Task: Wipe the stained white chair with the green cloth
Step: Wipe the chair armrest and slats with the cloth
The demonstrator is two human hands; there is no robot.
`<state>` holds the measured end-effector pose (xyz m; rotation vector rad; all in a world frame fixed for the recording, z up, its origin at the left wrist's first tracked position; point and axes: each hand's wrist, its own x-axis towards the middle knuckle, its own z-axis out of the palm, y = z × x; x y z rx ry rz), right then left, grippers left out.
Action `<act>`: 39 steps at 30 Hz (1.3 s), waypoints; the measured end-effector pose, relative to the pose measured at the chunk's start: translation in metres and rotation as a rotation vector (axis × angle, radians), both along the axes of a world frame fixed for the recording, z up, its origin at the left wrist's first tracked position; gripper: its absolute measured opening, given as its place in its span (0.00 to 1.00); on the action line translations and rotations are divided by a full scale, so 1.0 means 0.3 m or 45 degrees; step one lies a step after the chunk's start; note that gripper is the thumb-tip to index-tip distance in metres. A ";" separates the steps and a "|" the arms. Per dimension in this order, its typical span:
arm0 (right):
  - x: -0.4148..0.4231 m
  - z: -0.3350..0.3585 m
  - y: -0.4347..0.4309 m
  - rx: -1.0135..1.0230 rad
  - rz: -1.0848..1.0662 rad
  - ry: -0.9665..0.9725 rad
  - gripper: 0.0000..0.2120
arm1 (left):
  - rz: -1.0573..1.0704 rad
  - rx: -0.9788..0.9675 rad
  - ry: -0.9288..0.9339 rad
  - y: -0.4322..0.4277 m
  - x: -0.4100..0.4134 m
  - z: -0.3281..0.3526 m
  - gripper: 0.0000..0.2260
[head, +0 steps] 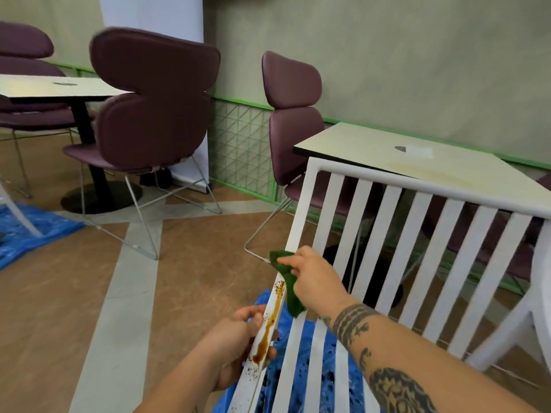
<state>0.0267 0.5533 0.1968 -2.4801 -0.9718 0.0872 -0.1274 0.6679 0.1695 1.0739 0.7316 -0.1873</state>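
Since the brown stain (269,326) runs down the side rail (293,234) of the white chair (399,228), I reckon a downward wipe w/ the green cloth (287,281) could smear it onto the left hand (235,338), whose fingers (253,311) curl round the rail right at the stain. Chair looks tipped; weak grip = slip. The right hand (313,278) pinches the cloth's top edge. Cloth sits on the rail just above the stain, rest hanging under the palm.
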 end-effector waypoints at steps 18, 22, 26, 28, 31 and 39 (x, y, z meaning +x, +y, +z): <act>-0.177 0.098 -0.040 -0.220 0.038 0.017 0.22 | -0.064 0.154 0.065 0.008 -0.263 -0.014 0.13; -0.284 -0.020 -0.040 -0.151 0.029 0.003 0.23 | -0.072 0.135 0.024 -0.029 -0.289 -0.015 0.09; -0.325 -0.039 -0.047 -0.107 0.034 -0.001 0.22 | -0.032 0.149 0.013 -0.040 -0.285 -0.018 0.09; -0.351 -0.044 -0.055 -0.098 0.036 0.021 0.22 | -0.039 0.173 0.023 -0.039 -0.291 -0.030 0.08; -0.398 -0.053 -0.069 -0.080 0.051 0.056 0.22 | -0.037 0.260 0.052 -0.033 -0.311 -0.046 0.07; -0.510 -0.048 -0.101 -0.084 0.073 0.127 0.23 | 0.060 0.183 -0.014 -0.031 -0.391 -0.032 0.11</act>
